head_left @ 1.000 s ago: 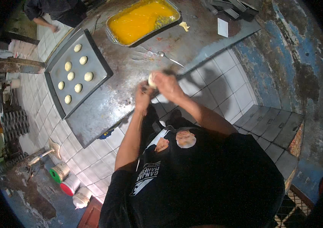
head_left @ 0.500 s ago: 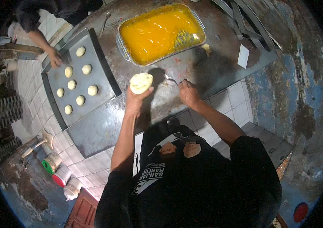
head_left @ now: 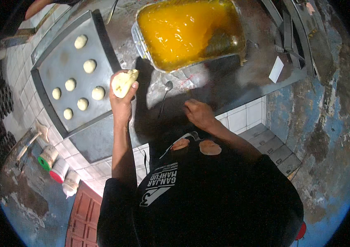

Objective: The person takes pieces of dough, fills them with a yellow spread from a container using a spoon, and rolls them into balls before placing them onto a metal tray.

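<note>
My left hand (head_left: pixel 121 103) is wrapped round a flattened piece of pale dough (head_left: pixel 121 84), thumb pressed on its side, beside the right edge of the baking tray (head_left: pixel 110 45). A yellowish patch shows on the dough's upper face. Over the near part of the table, my right hand (head_left: pixel 199 113) is in shadow with its fingers curled together and nothing visible in them. To its left a metal spoon (head_left: pixel 168 86) lies on the tabletop, bowl away from me. Several round dough balls (head_left: pixel 89 66) sit spaced out on the tray.
A foil-lined glass dish (head_left: pixel 138 41) of glossy yellow filling (head_left: pixel 175 29) stands at the far side, partly scooped out at its right. Another spoon (head_left: pixel 111 11) lies beyond the tray. A white card (head_left: pixel 276 69) and a metal frame (head_left: pixel 288 37) are at right. Another person's arm (head_left: pixel 39 5) shows upper left.
The spoon has left my right hand and lies on the table. My left hand has moved left with the dough. The other person's hand has left the tray; one dough ball is gone from there.
</note>
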A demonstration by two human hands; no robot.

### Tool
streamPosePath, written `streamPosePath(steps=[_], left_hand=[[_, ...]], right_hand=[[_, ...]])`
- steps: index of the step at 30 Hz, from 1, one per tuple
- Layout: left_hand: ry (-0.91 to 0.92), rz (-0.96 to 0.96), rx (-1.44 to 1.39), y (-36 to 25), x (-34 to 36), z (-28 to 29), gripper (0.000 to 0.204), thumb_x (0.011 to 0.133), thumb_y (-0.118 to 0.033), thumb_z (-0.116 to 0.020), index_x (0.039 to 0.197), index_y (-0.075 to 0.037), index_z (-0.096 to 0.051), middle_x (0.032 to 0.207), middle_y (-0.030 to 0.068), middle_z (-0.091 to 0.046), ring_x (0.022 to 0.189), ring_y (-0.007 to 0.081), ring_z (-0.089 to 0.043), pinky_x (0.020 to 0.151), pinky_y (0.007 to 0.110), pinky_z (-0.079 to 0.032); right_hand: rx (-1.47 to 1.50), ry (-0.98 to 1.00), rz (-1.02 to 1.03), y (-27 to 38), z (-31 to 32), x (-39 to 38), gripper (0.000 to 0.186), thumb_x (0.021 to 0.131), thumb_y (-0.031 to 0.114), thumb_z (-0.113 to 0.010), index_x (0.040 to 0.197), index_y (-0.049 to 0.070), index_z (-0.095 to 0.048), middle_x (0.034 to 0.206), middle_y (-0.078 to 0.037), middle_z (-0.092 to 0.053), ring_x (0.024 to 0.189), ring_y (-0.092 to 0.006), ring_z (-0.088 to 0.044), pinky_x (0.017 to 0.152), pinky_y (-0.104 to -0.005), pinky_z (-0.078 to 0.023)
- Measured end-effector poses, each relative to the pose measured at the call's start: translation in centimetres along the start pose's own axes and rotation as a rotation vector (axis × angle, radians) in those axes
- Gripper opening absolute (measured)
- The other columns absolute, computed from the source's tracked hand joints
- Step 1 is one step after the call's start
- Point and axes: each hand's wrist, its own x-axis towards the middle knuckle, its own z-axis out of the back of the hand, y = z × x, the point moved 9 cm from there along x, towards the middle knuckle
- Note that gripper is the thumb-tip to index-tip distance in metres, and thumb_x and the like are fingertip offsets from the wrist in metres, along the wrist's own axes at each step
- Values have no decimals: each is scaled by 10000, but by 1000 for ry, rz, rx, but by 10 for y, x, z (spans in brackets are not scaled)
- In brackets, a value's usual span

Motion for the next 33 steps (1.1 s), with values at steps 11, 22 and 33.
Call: streamPosePath(steps=[11,22,33], left_hand=[[-141,-83,19,-5,-88,15,384,861,-42,-730,1213,-40,-574,1138,69,-641,1065,158,-607,968,308,-465],[-54,-162,25,-15,-142,-12,393,870,-34,-722,1233,-50,-573,1142,50,-635,1082,148,-597,970,295,-456],[26,-160,22,-9,-102,-38,794,806,18,-789,1474,-58,-367,1203,93,-640,1097,176,-633,972,307,-502]], right_hand=[[-123,49,-82,12,-65,42,288,899,234,-566,917,-40,-652,875,-270,-684,744,-467,-685,658,-541,-551],[-345,7,109,20,-45,5,359,809,17,-612,1114,-167,-562,1011,-294,-681,802,-458,-705,640,-469,-593],[100,-251,-96,-34,81,21,236,949,189,-518,1064,-11,-571,871,-218,-665,801,-418,-660,713,-516,-520]])
